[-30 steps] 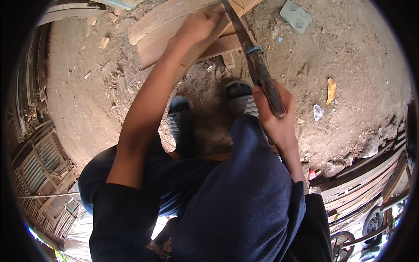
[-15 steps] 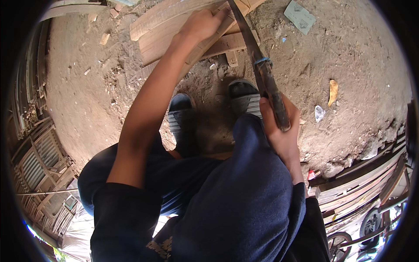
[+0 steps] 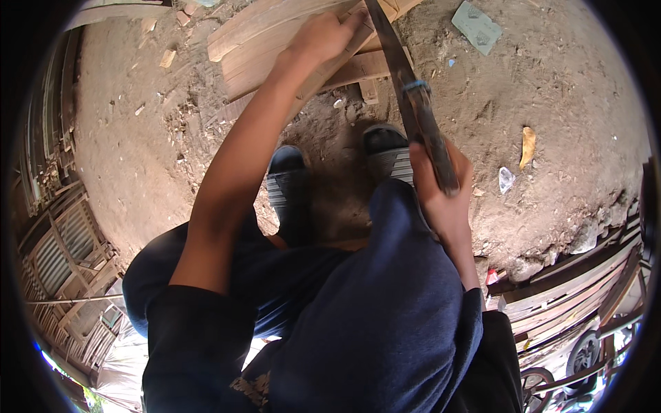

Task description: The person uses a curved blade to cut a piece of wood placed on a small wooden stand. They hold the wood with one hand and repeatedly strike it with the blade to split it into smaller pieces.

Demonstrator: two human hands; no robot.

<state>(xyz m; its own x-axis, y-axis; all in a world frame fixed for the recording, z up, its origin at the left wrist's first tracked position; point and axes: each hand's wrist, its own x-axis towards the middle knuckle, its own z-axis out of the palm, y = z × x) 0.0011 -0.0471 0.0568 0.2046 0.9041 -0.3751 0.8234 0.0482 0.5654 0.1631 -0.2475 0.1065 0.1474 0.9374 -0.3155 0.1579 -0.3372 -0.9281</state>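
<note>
In my right hand (image 3: pixel 444 175) is a handsaw, its long dark blade (image 3: pixel 394 51) narrowing toward the top edge of the view. The fingers wrap round its worn wooden handle (image 3: pixel 434 141), which has a blue binding at the front. Teeth are too small to make out. My left hand (image 3: pixel 320 38) is closed on a long wooden strip (image 3: pixel 323 77), thumb forward close beside the blade. Under and beside the strip lie wide wooden boards (image 3: pixel 251 51). The far end of the blade, where it meets the wood, is cut off by the frame.
My sandalled feet (image 3: pixel 286 182) stand on bare earth below the wood. A short wooden crosspiece (image 3: pixel 365 69) lies under the strip. To the right are a greenish flat slab (image 3: pixel 476 27), a yellow-brown leaf (image 3: pixel 528 146) and clear plastic (image 3: pixel 506 180). Stacked planks (image 3: pixel 558 303) line the lower right.
My right hand has pushed the handsaw a little forward, away from me. My left hand stays on the wooden strip; the whole view has shifted slightly.
</note>
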